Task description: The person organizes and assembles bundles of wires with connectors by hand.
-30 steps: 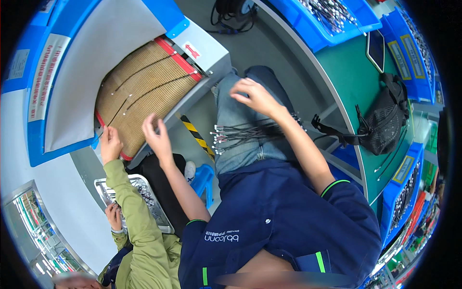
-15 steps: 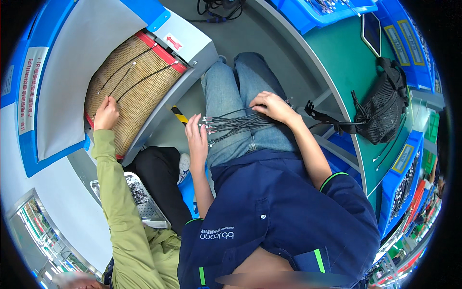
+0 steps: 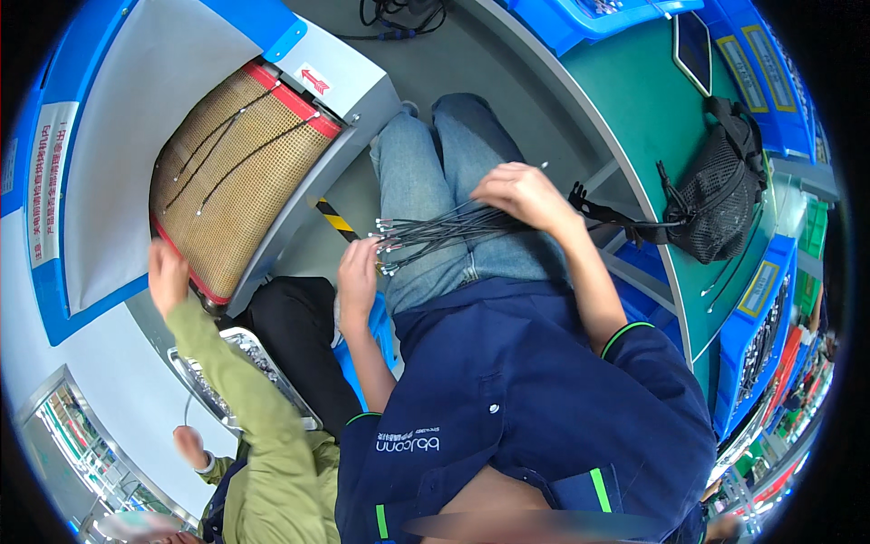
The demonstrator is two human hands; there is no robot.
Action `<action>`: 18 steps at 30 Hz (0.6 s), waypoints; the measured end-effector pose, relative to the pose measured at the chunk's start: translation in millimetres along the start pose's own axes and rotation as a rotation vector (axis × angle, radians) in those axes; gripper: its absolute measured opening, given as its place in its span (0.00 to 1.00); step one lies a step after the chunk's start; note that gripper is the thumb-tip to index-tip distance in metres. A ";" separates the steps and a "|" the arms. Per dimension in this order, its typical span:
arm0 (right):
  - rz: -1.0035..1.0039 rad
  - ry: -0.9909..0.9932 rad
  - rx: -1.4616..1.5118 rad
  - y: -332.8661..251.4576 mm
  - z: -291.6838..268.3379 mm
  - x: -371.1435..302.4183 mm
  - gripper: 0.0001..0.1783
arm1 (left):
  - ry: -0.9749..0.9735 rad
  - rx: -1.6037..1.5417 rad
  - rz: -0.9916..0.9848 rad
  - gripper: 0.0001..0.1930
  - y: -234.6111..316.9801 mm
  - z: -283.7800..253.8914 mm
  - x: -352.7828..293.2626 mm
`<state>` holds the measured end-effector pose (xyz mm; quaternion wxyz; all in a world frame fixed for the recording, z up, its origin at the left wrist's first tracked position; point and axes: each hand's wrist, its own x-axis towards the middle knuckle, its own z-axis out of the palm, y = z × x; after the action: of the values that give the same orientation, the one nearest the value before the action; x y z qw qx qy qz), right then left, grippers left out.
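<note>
A loose bundle of thin black cables point(image 3: 444, 232) with small whitish end connectors lies across my thighs. My left hand point(image 3: 356, 276) is at the left ends of the bundle, its fingers closed on the ends there. Over the right part of the bundle, my right hand point(image 3: 526, 195) pinches cable between thumb and fingers; the exact strands are partly hidden. One small pale cable end sticks up just above the right hand's knuckles.
At left, a tan mesh conveyor belt point(image 3: 231, 172) with red edges carries several black cables. Beside me, a co-worker's green sleeve point(image 3: 227, 363) reaches over a metal tray point(image 3: 304, 408) of small parts. At right, a green table point(image 3: 625, 109) holds a black mesh bag point(image 3: 720, 195).
My left hand's fingers have closed in on the cable ends, and my right hand has risen slightly. The co-worker's hand has drawn back from the belt, where another cable now lies released.
</note>
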<state>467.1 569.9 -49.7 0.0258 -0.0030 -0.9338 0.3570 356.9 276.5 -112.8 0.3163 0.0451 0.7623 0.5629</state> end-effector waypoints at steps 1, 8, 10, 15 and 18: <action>-0.059 0.011 0.009 -8.9 7.0 5.0 0.07 | -0.163 0.497 0.317 0.07 21.6 2.0 -3.7; -0.126 0.054 0.090 -27.9 27.8 18.9 0.06 | -0.217 0.453 0.435 0.07 56.1 28.1 -13.3; -0.120 0.035 0.100 -26.2 28.8 17.9 0.06 | -0.219 0.473 0.363 0.08 60.9 23.6 -15.0; -0.144 0.076 0.118 -27.2 32.7 17.3 0.06 | -0.282 0.354 0.252 0.08 56.4 27.5 -14.5; -0.238 -0.019 0.212 -33.0 41.8 17.1 0.07 | -0.344 0.257 0.336 0.08 48.3 38.7 -14.5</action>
<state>448.4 517.9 -58.0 0.0590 0.1137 -0.8849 0.4479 375.2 320.0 -70.1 0.3349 0.3057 0.7445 0.4900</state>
